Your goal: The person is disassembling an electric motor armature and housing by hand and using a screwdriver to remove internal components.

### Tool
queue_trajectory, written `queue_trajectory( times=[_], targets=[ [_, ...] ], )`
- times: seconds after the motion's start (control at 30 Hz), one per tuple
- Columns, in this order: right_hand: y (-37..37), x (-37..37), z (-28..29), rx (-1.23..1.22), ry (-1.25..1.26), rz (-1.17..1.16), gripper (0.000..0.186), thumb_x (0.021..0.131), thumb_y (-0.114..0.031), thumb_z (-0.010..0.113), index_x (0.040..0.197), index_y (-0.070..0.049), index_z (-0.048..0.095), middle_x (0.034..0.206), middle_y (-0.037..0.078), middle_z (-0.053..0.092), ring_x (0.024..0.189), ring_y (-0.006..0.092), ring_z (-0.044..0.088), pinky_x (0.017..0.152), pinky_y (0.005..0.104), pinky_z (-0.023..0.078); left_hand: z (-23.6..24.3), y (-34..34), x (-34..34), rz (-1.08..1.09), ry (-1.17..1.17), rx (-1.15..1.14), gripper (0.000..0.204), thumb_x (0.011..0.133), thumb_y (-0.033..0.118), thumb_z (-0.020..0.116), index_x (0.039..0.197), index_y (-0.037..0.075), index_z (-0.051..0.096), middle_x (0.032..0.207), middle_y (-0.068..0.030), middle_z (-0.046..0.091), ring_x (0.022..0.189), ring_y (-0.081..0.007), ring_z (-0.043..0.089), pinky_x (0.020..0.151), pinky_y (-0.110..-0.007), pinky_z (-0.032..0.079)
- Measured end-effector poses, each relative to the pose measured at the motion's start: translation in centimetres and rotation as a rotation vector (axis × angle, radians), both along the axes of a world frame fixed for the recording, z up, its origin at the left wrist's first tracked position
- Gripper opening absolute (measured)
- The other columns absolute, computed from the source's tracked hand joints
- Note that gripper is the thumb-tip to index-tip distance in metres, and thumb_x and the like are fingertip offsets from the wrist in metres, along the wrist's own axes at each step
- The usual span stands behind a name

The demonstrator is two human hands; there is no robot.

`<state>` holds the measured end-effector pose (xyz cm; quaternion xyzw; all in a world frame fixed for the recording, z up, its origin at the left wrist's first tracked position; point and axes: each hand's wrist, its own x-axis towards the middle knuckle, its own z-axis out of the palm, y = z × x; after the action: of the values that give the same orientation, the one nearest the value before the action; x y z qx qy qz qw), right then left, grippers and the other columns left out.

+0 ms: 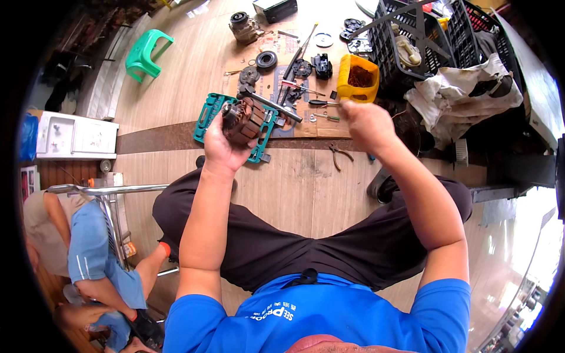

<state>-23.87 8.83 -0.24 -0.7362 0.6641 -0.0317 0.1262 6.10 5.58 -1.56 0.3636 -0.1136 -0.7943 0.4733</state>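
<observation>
My left hand [223,147] grips a motor armature [249,122] with copper windings, holding it above an open teal tool case [206,115]. My right hand [372,126] is closed, thumb and fingers together, just below a cut yellow plastic container [344,88] with reddish-brown stuff inside. Whatever its fingertips hold, if anything, is too small to make out. Close to those fingertips lies a black-handled screwdriver [319,102]. A green-handled screwdriver [331,117] is on the cardboard below it, and pliers [338,155] lie on the floor nearer to me.
Motor parts, including a black pulley [266,59], cover the cardboard [235,67]. A metal motor housing [244,29] stands behind. Black crates [412,35] and a dirty cloth [459,97] are at right, a green stool [147,56] at left. Two people sit at lower left beside a metal rail [135,189].
</observation>
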Motion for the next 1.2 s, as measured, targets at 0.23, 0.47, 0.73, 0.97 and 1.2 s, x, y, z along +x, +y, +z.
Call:
queue_trajectory(
  times=[0.23, 0.47, 0.73, 0.97, 1.2],
  targets=[
    [2.9, -5.8, 7.0, -0.388, 0.236, 0.013, 0.013, 0.089, -0.014, 0.053, 0.082, -0.006, 0.061, 0.075, 0.013, 0.064, 0.072, 0.0319, 0.064, 0.066, 0.0442, 0.048, 2.5, 0.2, -0.9, -0.046, -0.007, -0.092, 0.046, 0.101, 0.039, 0.033, 0.114, 0.006, 0.062, 0.101, -0.008, 0.069, 0.081, -0.0231, 0.065, 0.062, -0.039, 0.05],
    [16.1, -11.7, 18.2, -0.386, -0.107, -0.361, 0.013, 0.094, -0.003, 0.054, 0.102, 0.005, 0.06, 0.079, 0.015, 0.062, 0.067, 0.0155, 0.054, 0.067, 0.028, 0.046, -0.2, -1.3, 3.5, 0.189, -0.035, -0.004, 0.032, 0.095, 0.032, 0.039, 0.105, 0.014, 0.064, 0.094, -0.005, 0.068, 0.079, -0.0219, 0.063, 0.057, -0.033, 0.046],
    [37.4, -19.7, 9.3, 0.058, -0.135, -0.707, 0.017, 0.093, -0.012, 0.058, 0.102, 0.001, 0.065, 0.081, 0.014, 0.066, 0.073, 0.0249, 0.064, 0.068, 0.0347, 0.049, 0.3, 0.8, -0.5, 0.036, -0.034, -0.05, 0.036, 0.099, 0.034, 0.036, 0.11, 0.013, 0.064, 0.101, -0.006, 0.068, 0.081, -0.0213, 0.062, 0.057, -0.032, 0.047],
    [49.5, -14.3, -4.6, 0.357, -0.155, -0.844, 0.027, 0.098, -0.023, 0.049, 0.094, 0.0, 0.062, 0.088, 0.026, 0.065, 0.088, 0.0455, 0.062, 0.073, 0.0486, 0.05, 1.6, 2.3, -2.4, -0.066, 0.029, -0.054, 0.038, 0.101, 0.036, 0.035, 0.11, 0.012, 0.063, 0.102, -0.0063, 0.068, 0.08, -0.0235, 0.062, 0.055, -0.034, 0.045],
    [47.4, -14.5, 0.0, 0.931, -0.264, -0.248, 0.064, 0.079, -0.045, 0.074, 0.123, -0.002, 0.059, 0.104, 0.019, 0.068, 0.097, 0.0335, 0.065, 0.086, 0.0418, 0.051, 1.6, 1.5, 0.7, -0.191, 0.106, -0.12, 0.039, 0.101, 0.037, 0.037, 0.112, 0.01, 0.063, 0.101, -0.006, 0.069, 0.079, -0.0219, 0.066, 0.052, -0.034, 0.047]
  ],
)
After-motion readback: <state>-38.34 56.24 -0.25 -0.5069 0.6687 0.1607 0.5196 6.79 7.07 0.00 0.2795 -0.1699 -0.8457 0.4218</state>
